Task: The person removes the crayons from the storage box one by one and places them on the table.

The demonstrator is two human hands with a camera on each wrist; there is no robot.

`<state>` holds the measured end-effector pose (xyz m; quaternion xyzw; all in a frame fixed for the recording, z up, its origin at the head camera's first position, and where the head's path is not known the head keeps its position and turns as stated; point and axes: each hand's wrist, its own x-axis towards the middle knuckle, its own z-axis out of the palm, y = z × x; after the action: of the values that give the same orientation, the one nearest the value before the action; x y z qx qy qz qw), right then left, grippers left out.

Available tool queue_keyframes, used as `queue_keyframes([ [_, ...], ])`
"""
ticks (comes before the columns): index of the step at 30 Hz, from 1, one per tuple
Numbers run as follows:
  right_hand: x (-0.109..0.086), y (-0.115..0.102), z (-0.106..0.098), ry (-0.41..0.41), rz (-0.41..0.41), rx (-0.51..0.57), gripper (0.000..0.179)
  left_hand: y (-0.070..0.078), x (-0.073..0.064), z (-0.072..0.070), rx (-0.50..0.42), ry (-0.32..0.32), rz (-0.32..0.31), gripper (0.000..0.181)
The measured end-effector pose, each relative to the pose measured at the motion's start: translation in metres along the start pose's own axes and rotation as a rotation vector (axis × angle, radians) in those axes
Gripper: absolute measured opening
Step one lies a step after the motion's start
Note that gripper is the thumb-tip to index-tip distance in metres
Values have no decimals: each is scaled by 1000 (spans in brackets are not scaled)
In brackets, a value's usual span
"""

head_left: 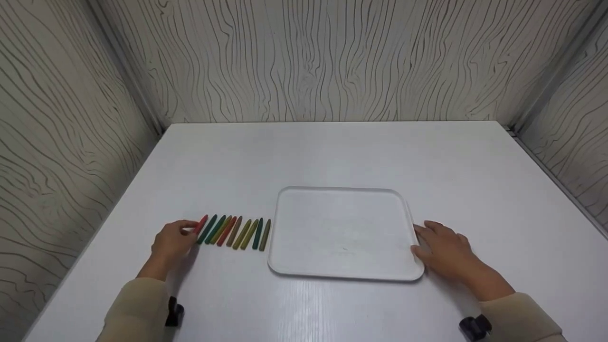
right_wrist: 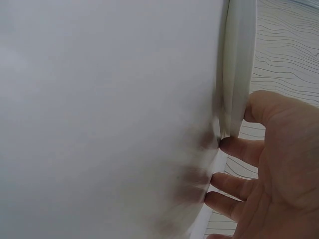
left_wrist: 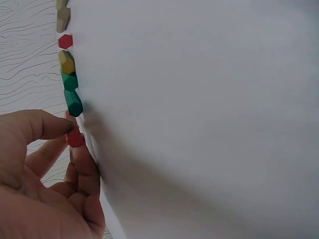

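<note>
My left hand (head_left: 173,242) is at the left end of a row of crayons, pinching a red crayon (left_wrist: 75,139) between thumb and fingers. Beside it, several green, yellow-olive, brownish and red crayons lie slanted and side by side, among them a dark green crayon (head_left: 258,233). To their right lies a white rectangular tray (head_left: 344,277) with rounded corners and a low rim. My right hand (head_left: 444,249) holds the tray's right edge. In the right wrist view, the thumb (right_wrist: 259,105) is on the rim and the index finger lies low against its side.
The white table (head_left: 332,154) carries the tray and crayons. Wood-grain patterned panels (head_left: 308,61) rise behind it and at both sides. A small black device (head_left: 175,313) is worn at the left wrist, another black device (head_left: 475,327) at the right.
</note>
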<state>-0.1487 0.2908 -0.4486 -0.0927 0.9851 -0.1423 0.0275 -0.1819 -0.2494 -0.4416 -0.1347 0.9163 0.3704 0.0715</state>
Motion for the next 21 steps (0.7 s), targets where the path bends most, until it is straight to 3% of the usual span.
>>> queue_keyframes([
  [7,0,1,1,9,-5,-3,56,2,-2,1,9,8,-28,42],
  [14,0,0,1,9,-5,-5,55,2,-1,0,77,74,42,48],
  [21,0,0,0,7,-3,-1,55,6,-2,-4,90,127,12,60],
])
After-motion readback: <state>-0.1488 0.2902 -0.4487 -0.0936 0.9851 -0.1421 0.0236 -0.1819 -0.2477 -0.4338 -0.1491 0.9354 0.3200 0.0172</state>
